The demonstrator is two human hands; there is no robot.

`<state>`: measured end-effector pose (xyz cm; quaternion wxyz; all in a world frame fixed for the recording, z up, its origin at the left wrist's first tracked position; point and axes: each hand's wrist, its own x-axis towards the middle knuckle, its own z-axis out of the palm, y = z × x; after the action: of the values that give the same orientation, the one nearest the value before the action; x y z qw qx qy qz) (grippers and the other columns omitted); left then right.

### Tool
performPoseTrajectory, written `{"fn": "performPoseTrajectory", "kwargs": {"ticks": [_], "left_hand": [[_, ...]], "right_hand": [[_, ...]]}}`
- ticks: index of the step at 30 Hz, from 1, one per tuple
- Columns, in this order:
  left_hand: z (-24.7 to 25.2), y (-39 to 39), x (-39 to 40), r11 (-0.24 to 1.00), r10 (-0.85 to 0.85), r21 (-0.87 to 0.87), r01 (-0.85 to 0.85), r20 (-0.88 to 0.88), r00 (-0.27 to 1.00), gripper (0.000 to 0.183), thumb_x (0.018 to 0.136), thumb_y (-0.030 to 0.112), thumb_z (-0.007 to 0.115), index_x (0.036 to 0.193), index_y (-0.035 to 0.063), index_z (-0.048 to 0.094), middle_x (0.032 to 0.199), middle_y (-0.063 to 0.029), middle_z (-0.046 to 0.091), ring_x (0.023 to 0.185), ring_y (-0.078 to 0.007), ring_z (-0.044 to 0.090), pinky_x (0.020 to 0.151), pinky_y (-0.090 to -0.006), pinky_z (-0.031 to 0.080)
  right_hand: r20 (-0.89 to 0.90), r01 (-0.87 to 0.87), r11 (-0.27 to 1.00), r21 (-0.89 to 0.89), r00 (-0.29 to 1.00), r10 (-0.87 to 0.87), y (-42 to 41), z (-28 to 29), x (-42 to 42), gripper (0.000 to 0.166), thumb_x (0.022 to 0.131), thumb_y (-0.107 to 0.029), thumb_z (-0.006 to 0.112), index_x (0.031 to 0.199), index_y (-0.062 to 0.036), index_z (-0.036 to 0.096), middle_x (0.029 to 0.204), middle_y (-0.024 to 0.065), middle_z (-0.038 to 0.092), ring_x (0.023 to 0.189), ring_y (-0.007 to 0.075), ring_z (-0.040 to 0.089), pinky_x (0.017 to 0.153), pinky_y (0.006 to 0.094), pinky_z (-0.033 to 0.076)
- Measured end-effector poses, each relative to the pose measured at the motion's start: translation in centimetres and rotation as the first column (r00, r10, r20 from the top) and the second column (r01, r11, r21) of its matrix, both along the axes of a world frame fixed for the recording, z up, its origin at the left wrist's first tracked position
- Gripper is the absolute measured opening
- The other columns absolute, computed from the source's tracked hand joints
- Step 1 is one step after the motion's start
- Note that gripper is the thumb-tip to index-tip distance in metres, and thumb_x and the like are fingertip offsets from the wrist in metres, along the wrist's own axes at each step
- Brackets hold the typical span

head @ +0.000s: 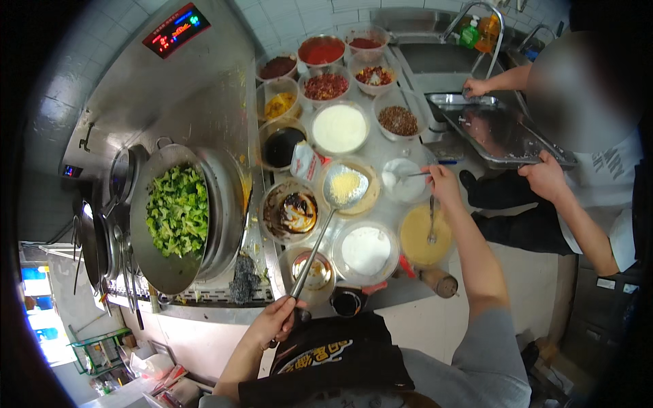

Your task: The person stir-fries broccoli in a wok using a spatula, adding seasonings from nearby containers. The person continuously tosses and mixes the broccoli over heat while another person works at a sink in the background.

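Note:
My left hand (278,320) grips the handle of a long metal ladle (312,256). The ladle's bowl, holding pale yellow granules (344,187), is over a round plastic tub. In my right hand (443,184) is the thin handle of a small metal spoon (416,174), whose end reaches into a tub of white powder (392,179). Nearer me are a tub of yellowish powder (416,239) with a spoon in it and a tub of white granules (366,251). A wok (173,279) of chopped green vegetables (178,211) is at the left.
More tubs hold dark liquid (283,147), a white substance (340,128) and red seasonings (325,86). A steel scrubber (244,280) lies by the stove. At right, a co-worker's hands (545,176) hold a metal tray (502,133) beside the sink (433,58). A bottle (438,283) lies near the table edge.

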<state>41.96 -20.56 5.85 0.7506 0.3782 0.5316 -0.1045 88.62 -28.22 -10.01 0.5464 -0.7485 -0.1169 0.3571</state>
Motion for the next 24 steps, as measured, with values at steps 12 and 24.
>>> {"fn": "performPoseTrajectory", "kwargs": {"ticks": [12, 24], "left_hand": [[-2.1, 1.1, 3.3, 0.996, -0.079, -0.027, 0.080, 0.014, 0.997, 0.035, 0.103, 0.037, 0.042, 0.113, 0.0080, 0.058, 0.054, 0.0020, 0.038, 0.036, -0.0068, 0.026, 0.034, -0.0236, 0.019], [-0.7, 0.4, 5.4, 0.988, -0.125, -0.084, 0.131, 0.073, 0.989, 0.036, 0.104, 0.035, 0.039, 0.115, 0.0063, 0.057, 0.054, 0.0023, 0.036, 0.037, -0.0060, 0.026, 0.034, -0.0221, 0.020]], "right_hand": [[-0.048, 0.153, 0.972, 0.178, 0.988, -0.147, -3.8, 6.0, 0.3, 0.027, 0.100, -0.026, 0.048, 0.097, -0.0046, 0.065, 0.069, -0.0021, 0.052, 0.047, 0.0045, 0.037, 0.042, 0.0221, 0.027], [0.146, 0.011, 0.963, 0.269, 0.988, -0.052, -2.5, 9.5, -3.9, 0.023, 0.101, -0.019, 0.048, 0.099, -0.0041, 0.064, 0.069, -0.0031, 0.052, 0.048, 0.0014, 0.036, 0.043, 0.0192, 0.027]]}}
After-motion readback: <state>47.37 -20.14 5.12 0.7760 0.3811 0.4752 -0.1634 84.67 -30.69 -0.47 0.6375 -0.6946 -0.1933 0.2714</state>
